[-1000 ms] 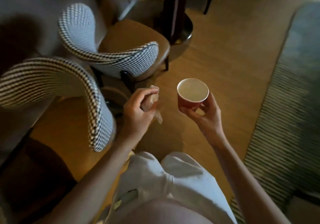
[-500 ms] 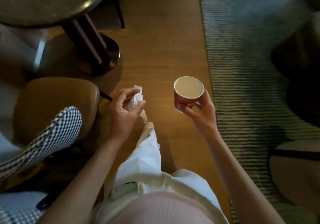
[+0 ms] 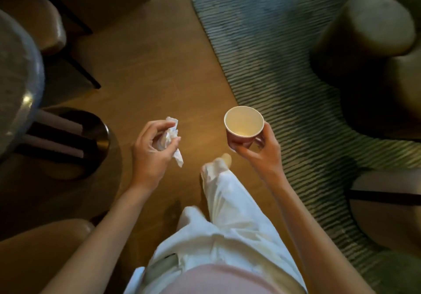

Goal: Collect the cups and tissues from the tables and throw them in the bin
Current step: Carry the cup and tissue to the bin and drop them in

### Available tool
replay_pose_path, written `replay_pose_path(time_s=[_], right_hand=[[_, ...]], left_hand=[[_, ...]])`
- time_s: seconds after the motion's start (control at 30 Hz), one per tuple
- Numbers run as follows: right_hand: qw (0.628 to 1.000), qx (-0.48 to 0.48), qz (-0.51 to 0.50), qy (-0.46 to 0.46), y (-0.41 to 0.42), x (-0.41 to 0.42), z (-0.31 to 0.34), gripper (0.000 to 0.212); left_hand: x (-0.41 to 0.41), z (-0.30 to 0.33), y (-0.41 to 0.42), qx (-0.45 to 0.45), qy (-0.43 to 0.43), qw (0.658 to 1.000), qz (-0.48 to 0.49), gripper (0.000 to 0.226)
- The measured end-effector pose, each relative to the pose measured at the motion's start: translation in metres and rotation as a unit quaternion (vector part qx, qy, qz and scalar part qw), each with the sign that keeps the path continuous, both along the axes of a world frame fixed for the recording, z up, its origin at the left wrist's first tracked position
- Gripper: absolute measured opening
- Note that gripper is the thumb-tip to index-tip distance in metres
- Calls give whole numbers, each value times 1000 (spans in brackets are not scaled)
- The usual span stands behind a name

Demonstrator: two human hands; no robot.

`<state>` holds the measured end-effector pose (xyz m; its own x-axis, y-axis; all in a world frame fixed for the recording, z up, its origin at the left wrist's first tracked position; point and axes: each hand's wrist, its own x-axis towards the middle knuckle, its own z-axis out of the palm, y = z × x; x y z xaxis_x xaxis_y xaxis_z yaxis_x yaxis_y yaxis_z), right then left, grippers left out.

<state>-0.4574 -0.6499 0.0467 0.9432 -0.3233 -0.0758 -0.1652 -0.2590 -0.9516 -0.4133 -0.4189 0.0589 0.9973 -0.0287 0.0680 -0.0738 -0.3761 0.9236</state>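
Paper cup [image 3: 243, 124]: round, red outer wall, pale cream interior, upright, mouth open to the camera. It is held above the wooden floor [image 3: 145, 70] at centre right, near the rug's edge. The right hand [image 3: 262, 150] grips it from below and behind, thumb and fingers curled round the lower wall.

Tissue [image 3: 170, 137]: white, thin, crumpled into an irregular wad, with one twisted tail hanging below. It is held above the floor at centre left, well apart from the cup. The left hand [image 3: 151, 150] pinches it between thumb and curled fingers.

Near side: white, loose fabric trousers [image 3: 230, 223], one leg stepped forward between the two hands; a pink garment at the bottom edge.

Floor: warm brown boards, smooth finish. Right and far: a rug [image 3: 268, 50] with fine ribbed stripes and a curved edge, carrying a rounded, cylindrical upholstered stool [image 3: 369, 27]. Left edge: a round counter [image 3: 16, 75] with a speckled, glossy top and a metal-rimmed disc base. Near left: a smooth tan leather seat [image 3: 36, 255]; a similar one at far left.
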Motion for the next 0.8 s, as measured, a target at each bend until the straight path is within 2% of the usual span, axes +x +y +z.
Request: replay_pose_path(time_s=[0.13,0.37,0.6,0.8], right_hand=[[999,-31,10,3,-49,108,-5,69],[996,-76,33,-39,-135,305,27,70],[997,-76,9,-18,-177,479,7,70],[997,-47,-56,-25,-202,643,13,69]], left_hand=[[116,0,-53,33,-7,999,-16,30],[305,22,-136,1,-23,1000,-5,33],[484,1,-168,8,-8,1000,2,33],[675,8,-207,-22,8,999,-37,32]])
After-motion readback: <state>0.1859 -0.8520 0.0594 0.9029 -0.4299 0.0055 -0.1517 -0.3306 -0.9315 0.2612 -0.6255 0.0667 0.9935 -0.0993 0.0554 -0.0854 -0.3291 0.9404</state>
